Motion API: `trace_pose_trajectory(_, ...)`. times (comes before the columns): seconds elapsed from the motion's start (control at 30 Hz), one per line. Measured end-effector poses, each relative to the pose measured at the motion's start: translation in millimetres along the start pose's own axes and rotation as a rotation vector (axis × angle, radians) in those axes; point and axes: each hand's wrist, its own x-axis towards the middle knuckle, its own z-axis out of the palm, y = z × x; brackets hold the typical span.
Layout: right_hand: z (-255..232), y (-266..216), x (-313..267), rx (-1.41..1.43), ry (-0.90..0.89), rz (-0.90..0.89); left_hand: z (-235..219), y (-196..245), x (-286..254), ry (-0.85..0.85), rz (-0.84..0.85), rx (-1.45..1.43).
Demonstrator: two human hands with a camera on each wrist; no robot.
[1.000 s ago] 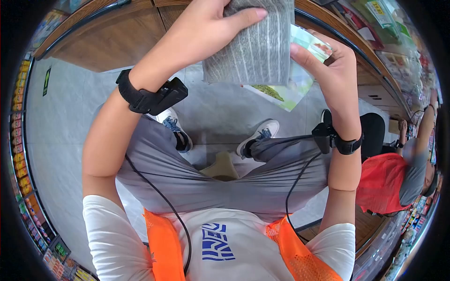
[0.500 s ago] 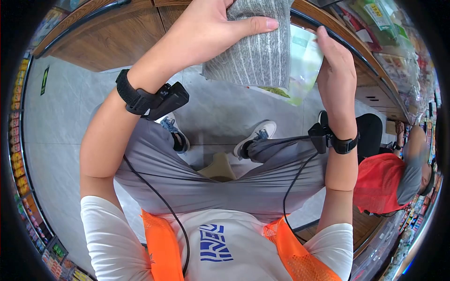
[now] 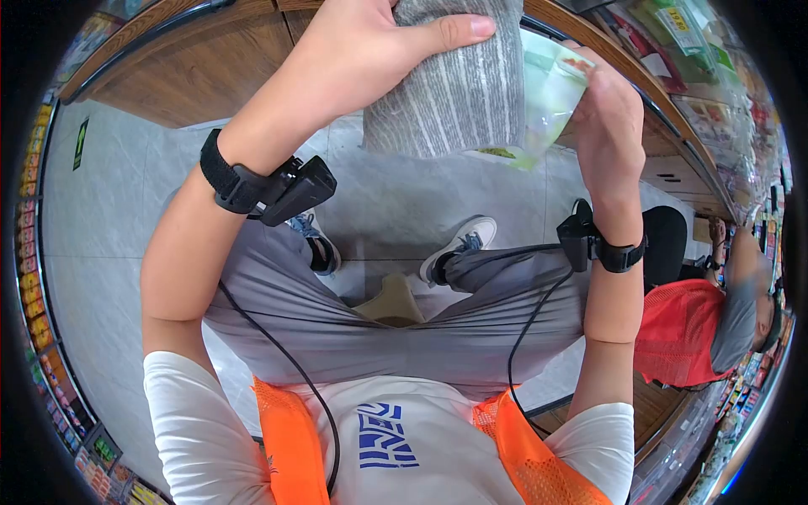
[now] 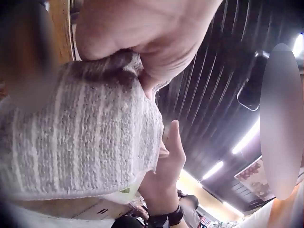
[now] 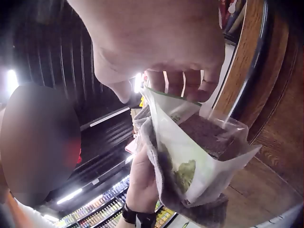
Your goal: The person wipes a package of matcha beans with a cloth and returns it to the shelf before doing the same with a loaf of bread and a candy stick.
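A grey cloth with white stripes [image 3: 459,93] hangs from the left hand [image 3: 362,55], whose thumb lies across its front. In the left wrist view the left hand [image 4: 147,33] pinches the cloth [image 4: 80,137] at its top edge. Behind the cloth, to its right, is a pale green and clear plastic package [image 3: 547,88] with a leafy print. The right hand [image 3: 608,135] is at the package's right edge. In the right wrist view, curled fingers of the right hand [image 5: 161,42] hold the top edge of the package [image 5: 190,156], which has something dark inside.
Wooden cabinets [image 3: 210,67] with a dark rail stand ahead. Bagged goods [image 3: 682,42] are at the upper right. Stocked shelves [image 3: 34,269] line the left. A person in a red vest [image 3: 686,332] is at the right. Grey tiles [image 3: 101,219] cover the floor.
The right hand first lifted its thumb off the package and straightened it; now its fingers are bent at the package's edge. The cloth shifted slightly and covers more of the package's lower part.
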Motion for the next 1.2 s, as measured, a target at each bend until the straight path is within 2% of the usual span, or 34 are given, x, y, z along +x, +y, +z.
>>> trace_pose_trajectory(0.07,1.7,-2.2,1.0,-0.1,-0.065,-0.027,0.1,3.9,-0.3,0.021,-0.032,-0.025)
trace_pose_trajectory(0.17,2.6,0.5,1.6,0.056,0.015,0.01,0.0,4.6,0.2,0.058,-0.086,-0.079)
trace_pose_trajectory(0.43,5.4,0.1,-1.2,-0.011,0.086,0.027,-4.4,3.3,-0.7,0.006,-0.118,-0.226)
trace_pose_trajectory(0.53,10.3,-1.6,-1.6,-0.024,0.12,0.035,-3.9,-1.4,4.6,0.063,-0.172,-0.146)
trace_pose_trajectory(0.67,11.2,3.0,-0.8,-0.02,0.149,0.023,-14.0,-12.5,2.8,0.01,-0.011,0.121)
trace_pose_trajectory(0.77,11.9,-4.0,1.4,0.064,0.182,0.018,-11.1,-8.2,4.8,0.079,-0.123,0.07)
trace_pose_trajectory(0.87,10.6,-15.2,3.4,0.125,0.255,0.083,-11.4,-9.1,7.4,0.071,-0.17,0.018)
trace_pose_trajectory(0.97,9.3,-17.4,6.1,0.105,0.311,0.023,-3.2,-5.6,11.2,0.048,-0.114,-0.024)
trace_pose_trajectory(1.2,4.7,-24.6,1.5,0.162,0.39,-0.056,18.2,-9.2,22.1,-0.028,-0.108,-0.126)
